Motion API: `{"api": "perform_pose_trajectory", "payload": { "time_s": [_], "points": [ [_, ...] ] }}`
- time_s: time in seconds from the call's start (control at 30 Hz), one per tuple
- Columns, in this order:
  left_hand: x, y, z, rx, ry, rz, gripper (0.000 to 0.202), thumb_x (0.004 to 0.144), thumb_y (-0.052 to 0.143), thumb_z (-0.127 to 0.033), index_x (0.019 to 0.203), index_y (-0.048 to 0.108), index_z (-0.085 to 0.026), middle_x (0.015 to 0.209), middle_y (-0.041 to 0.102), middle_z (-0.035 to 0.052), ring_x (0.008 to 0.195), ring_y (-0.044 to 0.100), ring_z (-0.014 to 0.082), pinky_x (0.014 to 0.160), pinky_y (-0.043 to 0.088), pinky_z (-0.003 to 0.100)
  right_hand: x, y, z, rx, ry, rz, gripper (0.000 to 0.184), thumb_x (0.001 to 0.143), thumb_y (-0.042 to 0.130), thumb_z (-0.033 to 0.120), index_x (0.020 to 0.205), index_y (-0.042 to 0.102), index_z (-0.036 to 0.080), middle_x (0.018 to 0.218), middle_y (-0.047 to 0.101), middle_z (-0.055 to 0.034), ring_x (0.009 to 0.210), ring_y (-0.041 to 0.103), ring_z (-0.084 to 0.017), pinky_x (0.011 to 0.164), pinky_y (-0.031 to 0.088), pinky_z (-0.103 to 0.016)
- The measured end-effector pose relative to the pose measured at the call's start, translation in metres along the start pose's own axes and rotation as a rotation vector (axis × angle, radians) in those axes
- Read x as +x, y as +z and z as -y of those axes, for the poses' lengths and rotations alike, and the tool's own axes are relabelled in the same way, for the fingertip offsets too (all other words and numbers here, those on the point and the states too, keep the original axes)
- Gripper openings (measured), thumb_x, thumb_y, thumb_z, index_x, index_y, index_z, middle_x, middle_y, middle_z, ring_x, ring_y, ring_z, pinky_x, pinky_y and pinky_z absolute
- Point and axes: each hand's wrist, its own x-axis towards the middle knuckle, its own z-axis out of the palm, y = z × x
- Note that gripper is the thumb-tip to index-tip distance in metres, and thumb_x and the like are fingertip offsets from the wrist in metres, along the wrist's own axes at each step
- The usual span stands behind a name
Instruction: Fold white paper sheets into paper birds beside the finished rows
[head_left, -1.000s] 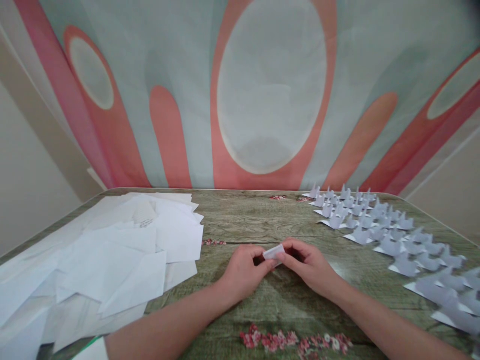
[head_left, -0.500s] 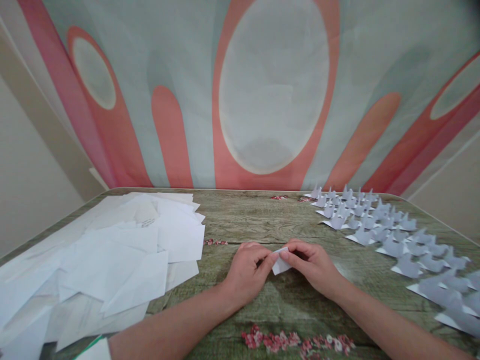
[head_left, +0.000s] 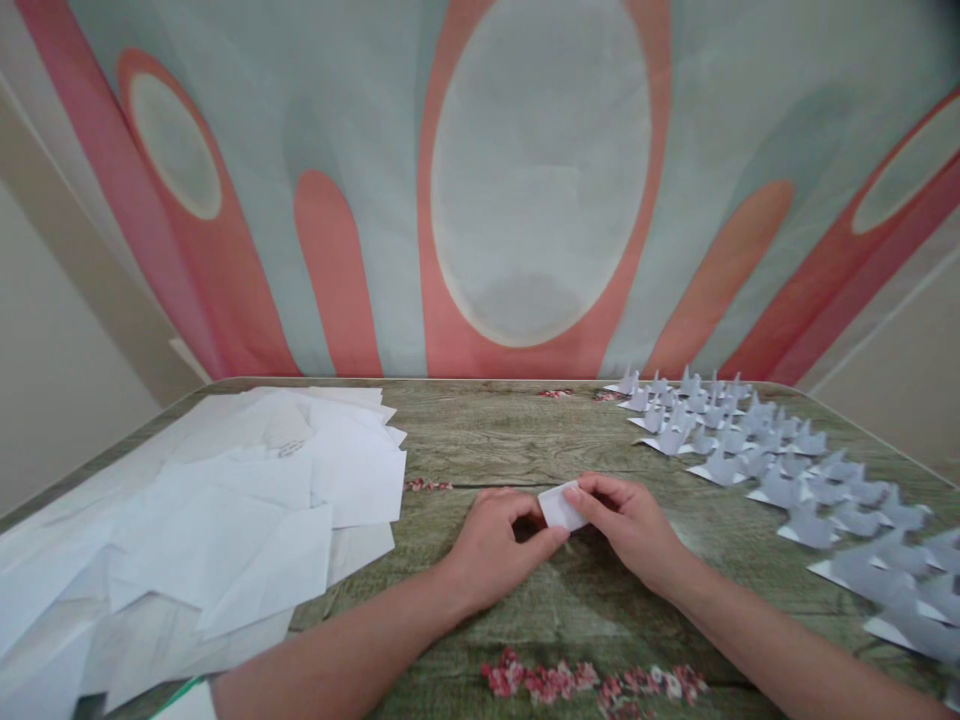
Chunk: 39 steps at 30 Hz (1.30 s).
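A small piece of folded white paper [head_left: 561, 508] is held between my two hands above the middle of the table. My right hand [head_left: 626, 520] pinches its right side, thumb on the near face. My left hand [head_left: 499, 540] is at the left side, with the thumb along the lower edge and the fingertips partly hidden behind the paper. To the right stand rows of folded white paper birds [head_left: 720, 465]. On the left lies a loose, overlapping pile of white paper sheets [head_left: 225, 520].
The table [head_left: 480, 440] has a wood-grain top printed with pink flowers [head_left: 540, 678]. Behind its far edge hangs a backdrop [head_left: 540, 180] with coral and pale shapes. Something with a green edge [head_left: 180, 692] lies by my left forearm.
My left thumb has slid down from the paper's upper left to its lower edge, and more of the paper's face shows. The view has shifted slightly.
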Motion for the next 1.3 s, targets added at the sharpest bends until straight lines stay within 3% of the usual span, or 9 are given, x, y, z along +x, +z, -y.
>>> {"api": "perform_pose_trajectory", "payload": {
  "time_s": [0.23,0.57,0.73,0.83,0.93,1.13,1.3],
  "points": [
    [0.002,0.001,0.001,-0.043,-0.044,0.02,0.024,0.082,0.05,-0.028,0.062,0.052,-0.016,0.062,0.055,-0.0032,0.061,0.048,0.0106,0.06,0.033,0.021,-0.001,0.0,0.007,0.06,0.005,-0.021,0.028,0.084,0.051,0.039,0.071,0.059,0.016,0.065,0.049,0.0028,0.062,0.042,-0.011,0.056,0.033,-0.021],
    [0.002,0.0,0.003,-0.087,-0.058,0.041,0.024,0.085,0.047,-0.029,0.067,0.056,-0.016,0.066,0.059,-0.0017,0.064,0.051,0.0117,0.062,0.035,0.022,-0.003,0.001,0.011,-0.08,-0.019,-0.108,0.027,0.085,0.05,0.039,0.076,0.06,0.016,0.068,0.056,0.0008,0.063,0.048,-0.013,0.059,0.037,-0.023],
    [0.001,0.0,0.005,-0.113,-0.086,0.013,0.024,0.085,0.047,-0.03,0.069,0.057,-0.016,0.069,0.06,0.0003,0.068,0.053,0.0138,0.064,0.038,0.024,-0.003,0.001,0.007,-0.042,-0.052,-0.126,0.026,0.085,0.051,0.036,0.103,0.055,0.019,0.072,0.054,0.0015,0.065,0.049,-0.013,0.058,0.039,-0.023],
    [0.001,0.0,0.005,-0.253,-0.078,-0.051,0.014,0.084,0.05,-0.026,0.092,0.057,-0.017,0.085,0.063,0.0022,0.08,0.056,0.015,0.073,0.042,0.026,-0.002,0.0,0.005,-0.016,-0.07,-0.133,0.025,0.085,0.051,0.035,0.106,0.051,0.02,0.069,0.053,0.0025,0.062,0.049,-0.012,0.056,0.038,-0.023],
    [0.001,-0.001,0.004,-0.405,-0.038,-0.058,0.035,0.081,0.055,-0.02,0.115,0.048,-0.02,0.099,0.062,0.0035,0.092,0.057,0.0153,0.084,0.042,0.028,-0.001,-0.002,0.007,-0.046,-0.068,-0.12,0.018,0.085,0.051,0.034,0.092,0.058,0.019,0.075,0.058,0.0,0.067,0.052,-0.013,0.06,0.041,-0.023],
    [0.001,-0.001,0.002,-0.382,-0.059,-0.015,0.029,0.07,0.063,-0.012,0.099,0.064,-0.019,0.097,0.064,0.0037,0.086,0.059,0.0163,0.081,0.046,0.028,-0.004,0.0,0.013,-0.02,-0.019,-0.103,0.022,0.085,0.052,0.035,0.094,0.063,0.019,0.085,0.064,-0.0022,0.075,0.055,-0.014,0.066,0.043,-0.024],
    [0.003,0.002,0.008,-0.538,-0.103,-0.045,0.028,0.07,0.065,-0.014,0.098,0.064,-0.016,0.096,0.066,0.0054,0.086,0.061,0.017,0.082,0.047,0.029,-0.005,0.002,0.013,0.111,0.048,-0.052,0.027,0.083,0.054,0.037,0.102,0.061,0.019,0.083,0.064,-0.0007,0.067,0.054,-0.011,0.063,0.044,-0.022]
  ]
}}
